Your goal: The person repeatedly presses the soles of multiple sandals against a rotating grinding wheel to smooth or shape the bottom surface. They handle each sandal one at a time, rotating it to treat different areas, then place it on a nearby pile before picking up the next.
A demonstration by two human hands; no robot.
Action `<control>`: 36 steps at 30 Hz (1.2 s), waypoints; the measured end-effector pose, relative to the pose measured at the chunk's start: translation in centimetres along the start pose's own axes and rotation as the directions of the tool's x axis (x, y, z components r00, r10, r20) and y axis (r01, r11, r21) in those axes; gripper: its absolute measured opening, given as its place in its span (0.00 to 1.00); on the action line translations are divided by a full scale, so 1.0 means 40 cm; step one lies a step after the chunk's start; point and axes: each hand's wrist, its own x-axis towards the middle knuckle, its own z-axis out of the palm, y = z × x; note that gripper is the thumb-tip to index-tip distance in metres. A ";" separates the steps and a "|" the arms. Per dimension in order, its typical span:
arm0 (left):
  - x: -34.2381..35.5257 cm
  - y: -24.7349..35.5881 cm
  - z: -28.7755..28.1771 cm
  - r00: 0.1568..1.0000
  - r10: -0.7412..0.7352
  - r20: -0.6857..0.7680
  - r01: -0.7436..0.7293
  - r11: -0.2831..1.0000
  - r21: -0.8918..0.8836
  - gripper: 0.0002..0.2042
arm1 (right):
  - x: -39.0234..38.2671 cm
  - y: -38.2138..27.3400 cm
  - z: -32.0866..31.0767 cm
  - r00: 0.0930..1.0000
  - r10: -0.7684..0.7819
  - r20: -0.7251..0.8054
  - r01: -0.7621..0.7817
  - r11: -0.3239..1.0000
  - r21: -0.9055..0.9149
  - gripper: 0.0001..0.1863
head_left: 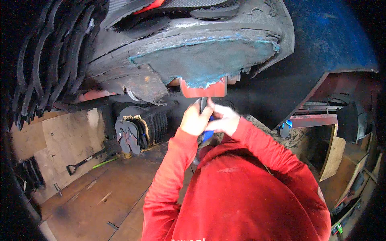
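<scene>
Both hands are close together in front of a red-orange grinding wheel (204, 89) that shows below a frayed grey-blue cloth (209, 60). My left hand (195, 119) is closed round a thin dark sole-like piece (203, 104), seen edge-on, its far end at the wheel's lower edge; contact cannot be made out. My right hand (225, 120) is slightly blurred, its fingers bent against the same piece from the right. A blue part (208, 134) shows below the hands; whether it belongs to the piece is unclear.
Dark flip-flop soles (128, 136) hang in a stack left of my hands. More black soles (56, 56) stand in a row at upper left. A dusty bench top (257, 28) overhangs the wheel. A blue panel (321, 48) rises at right; a long-handled tool (82, 162) lies at lower left.
</scene>
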 end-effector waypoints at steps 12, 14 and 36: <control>-0.090 -0.038 0.057 0.945 0.272 -0.182 -0.309 0.925 -0.223 0.30 | -0.047 0.049 0.005 0.966 -0.258 0.018 0.212 0.749 -0.628 0.40; -0.108 -0.021 0.010 0.959 0.263 -0.101 -0.278 0.941 -0.192 0.31 | -0.055 0.044 0.028 0.961 -0.272 0.053 0.273 0.896 -0.350 0.45; -0.102 -0.002 0.044 0.963 0.067 -0.260 -0.140 0.951 -0.275 0.23 | 0.017 0.169 0.008 0.759 -0.567 -0.320 0.464 0.816 -0.345 0.32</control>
